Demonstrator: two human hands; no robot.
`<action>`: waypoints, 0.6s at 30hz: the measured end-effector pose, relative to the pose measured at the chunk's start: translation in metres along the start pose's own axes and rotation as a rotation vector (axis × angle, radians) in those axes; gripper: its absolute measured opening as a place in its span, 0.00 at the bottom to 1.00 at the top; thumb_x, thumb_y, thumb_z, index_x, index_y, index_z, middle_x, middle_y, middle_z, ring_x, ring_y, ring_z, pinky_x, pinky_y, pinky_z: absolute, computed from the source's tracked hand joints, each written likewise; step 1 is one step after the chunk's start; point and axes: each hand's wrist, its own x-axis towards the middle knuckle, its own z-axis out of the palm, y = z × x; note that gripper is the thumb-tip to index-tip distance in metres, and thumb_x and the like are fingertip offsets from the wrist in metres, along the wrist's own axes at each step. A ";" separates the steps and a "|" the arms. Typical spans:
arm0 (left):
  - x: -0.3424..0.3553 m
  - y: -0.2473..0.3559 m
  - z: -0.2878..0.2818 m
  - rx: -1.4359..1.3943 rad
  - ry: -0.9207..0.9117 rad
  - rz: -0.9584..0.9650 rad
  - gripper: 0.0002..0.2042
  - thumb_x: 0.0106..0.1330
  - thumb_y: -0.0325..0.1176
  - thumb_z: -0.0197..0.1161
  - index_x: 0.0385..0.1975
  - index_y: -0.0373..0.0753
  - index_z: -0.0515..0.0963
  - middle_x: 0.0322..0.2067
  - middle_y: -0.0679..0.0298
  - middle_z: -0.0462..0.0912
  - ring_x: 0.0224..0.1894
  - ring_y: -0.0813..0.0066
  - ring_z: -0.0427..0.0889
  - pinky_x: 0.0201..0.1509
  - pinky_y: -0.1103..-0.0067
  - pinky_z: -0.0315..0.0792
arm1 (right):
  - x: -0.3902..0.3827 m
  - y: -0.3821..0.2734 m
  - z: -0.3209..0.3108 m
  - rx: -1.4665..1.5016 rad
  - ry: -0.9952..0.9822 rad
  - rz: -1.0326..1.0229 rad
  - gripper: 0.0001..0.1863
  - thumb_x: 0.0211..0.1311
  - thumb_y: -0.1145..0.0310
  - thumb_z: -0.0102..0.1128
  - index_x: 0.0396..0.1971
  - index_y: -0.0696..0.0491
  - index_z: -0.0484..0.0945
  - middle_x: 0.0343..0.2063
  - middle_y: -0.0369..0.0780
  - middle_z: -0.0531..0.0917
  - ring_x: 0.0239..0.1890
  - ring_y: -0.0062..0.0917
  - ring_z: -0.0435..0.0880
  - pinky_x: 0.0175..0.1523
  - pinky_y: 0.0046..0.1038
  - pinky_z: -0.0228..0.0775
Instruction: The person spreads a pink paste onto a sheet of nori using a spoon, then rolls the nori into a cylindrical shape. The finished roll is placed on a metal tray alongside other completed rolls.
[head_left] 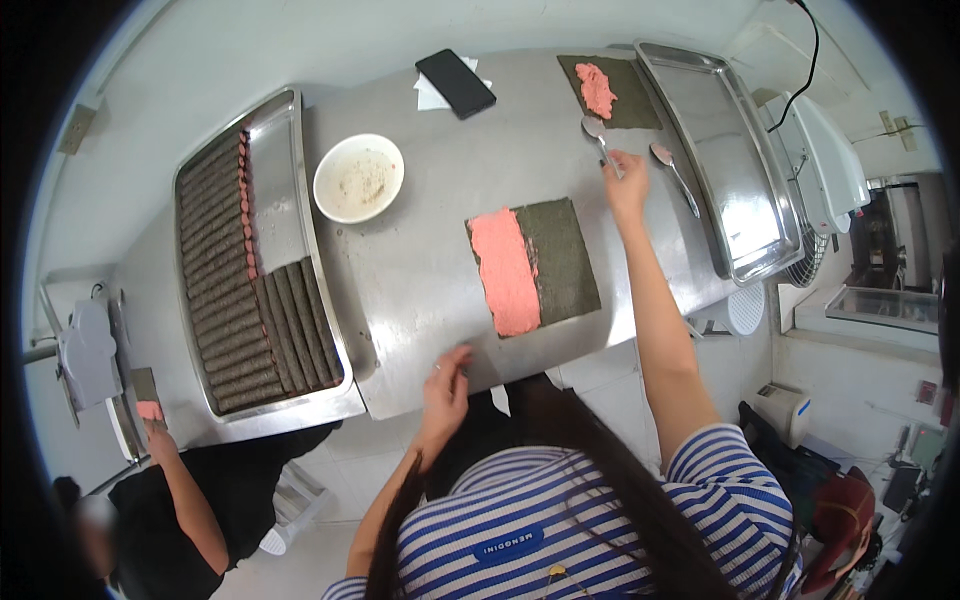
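My right hand (627,184) is closed on the handle of a metal spoon (594,127), whose bowl lies at the edge of a far nori sheet (635,98) bearing a mound of pink paste (597,90). A second spoon (676,178), pink on its bowl, lies just right of that hand. In front of me a larger nori sheet (567,260) lies flat, its left half spread with smooth pink paste (503,272). Nothing shows in my left hand (445,395), its fingers loosely bent at the table's near edge, left of this sheet.
A metal tray (350,375) at left holds rows of dark nori rolls (232,330). Beside it stands a white bowl (358,178). A black phone (456,83) rests on white paper. Another metal tray (722,165) lies at right. A co-worker's hand (158,440) holds a pink-topped dark strip.
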 end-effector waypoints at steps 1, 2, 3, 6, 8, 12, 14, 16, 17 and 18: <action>0.001 -0.009 0.001 -0.054 0.035 -0.087 0.22 0.58 0.15 0.46 0.53 0.35 0.72 0.45 0.54 0.78 0.45 0.66 0.80 0.47 0.76 0.72 | -0.025 -0.026 -0.018 0.078 -0.083 -0.059 0.10 0.52 0.71 0.62 0.35 0.53 0.82 0.34 0.42 0.79 0.42 0.40 0.77 0.48 0.38 0.69; 0.006 -0.010 0.002 -0.139 0.097 -0.111 0.21 0.59 0.15 0.47 0.53 0.34 0.72 0.45 0.55 0.79 0.45 0.69 0.80 0.48 0.77 0.72 | -0.056 -0.058 -0.037 0.099 -0.168 -0.132 0.08 0.51 0.72 0.61 0.33 0.54 0.81 0.34 0.43 0.78 0.41 0.40 0.77 0.47 0.38 0.69; 0.013 -0.004 0.001 -0.220 0.130 -0.134 0.19 0.63 0.16 0.45 0.54 0.32 0.71 0.47 0.55 0.78 0.46 0.70 0.80 0.50 0.78 0.72 | -0.089 -0.085 -0.051 0.121 -0.251 -0.205 0.07 0.51 0.73 0.60 0.32 0.54 0.80 0.33 0.43 0.78 0.40 0.40 0.77 0.46 0.37 0.69; 0.029 -0.003 0.001 -0.361 0.137 -0.188 0.18 0.66 0.18 0.44 0.55 0.30 0.70 0.50 0.55 0.77 0.47 0.70 0.80 0.52 0.78 0.72 | -0.181 -0.114 -0.075 0.057 -0.446 -0.542 0.08 0.47 0.72 0.61 0.29 0.54 0.76 0.33 0.40 0.76 0.37 0.35 0.75 0.42 0.35 0.68; 0.038 0.002 -0.002 -0.388 0.099 -0.227 0.17 0.67 0.18 0.44 0.55 0.29 0.70 0.50 0.55 0.77 0.47 0.71 0.79 0.53 0.77 0.72 | -0.219 -0.124 -0.079 0.035 -0.525 -0.595 0.08 0.47 0.72 0.59 0.29 0.54 0.76 0.33 0.38 0.74 0.37 0.33 0.74 0.42 0.32 0.67; 0.044 -0.003 -0.005 -0.413 0.013 -0.261 0.17 0.68 0.21 0.45 0.56 0.30 0.69 0.51 0.55 0.77 0.47 0.72 0.80 0.53 0.78 0.72 | -0.245 -0.126 -0.079 -0.050 -0.552 -0.625 0.08 0.47 0.71 0.54 0.29 0.55 0.76 0.32 0.38 0.73 0.37 0.30 0.73 0.41 0.30 0.66; 0.046 -0.008 -0.006 -0.453 -0.021 -0.312 0.17 0.68 0.23 0.44 0.57 0.31 0.68 0.51 0.56 0.77 0.47 0.72 0.80 0.53 0.78 0.72 | -0.246 -0.128 -0.079 -0.069 -0.533 -0.661 0.08 0.47 0.71 0.53 0.29 0.55 0.76 0.32 0.38 0.73 0.37 0.30 0.73 0.41 0.29 0.66; 0.049 -0.006 -0.006 -0.480 -0.031 -0.344 0.18 0.69 0.25 0.44 0.57 0.31 0.68 0.51 0.55 0.77 0.47 0.71 0.80 0.53 0.78 0.72 | -0.245 -0.131 -0.078 -0.090 -0.498 -0.700 0.08 0.47 0.71 0.53 0.29 0.55 0.75 0.32 0.38 0.73 0.37 0.30 0.73 0.42 0.29 0.66; 0.051 -0.005 -0.006 -0.493 -0.036 -0.360 0.18 0.69 0.26 0.44 0.57 0.31 0.68 0.51 0.55 0.77 0.47 0.71 0.80 0.53 0.78 0.72 | -0.244 -0.131 -0.076 -0.105 -0.484 -0.721 0.08 0.47 0.71 0.53 0.29 0.55 0.76 0.32 0.38 0.73 0.37 0.30 0.73 0.42 0.29 0.66; 0.052 -0.005 -0.007 -0.508 -0.055 -0.378 0.18 0.69 0.26 0.43 0.58 0.32 0.67 0.52 0.55 0.76 0.49 0.70 0.79 0.54 0.78 0.71 | -0.244 -0.130 -0.074 -0.119 -0.471 -0.740 0.08 0.47 0.71 0.53 0.29 0.55 0.76 0.32 0.38 0.73 0.37 0.30 0.73 0.42 0.29 0.66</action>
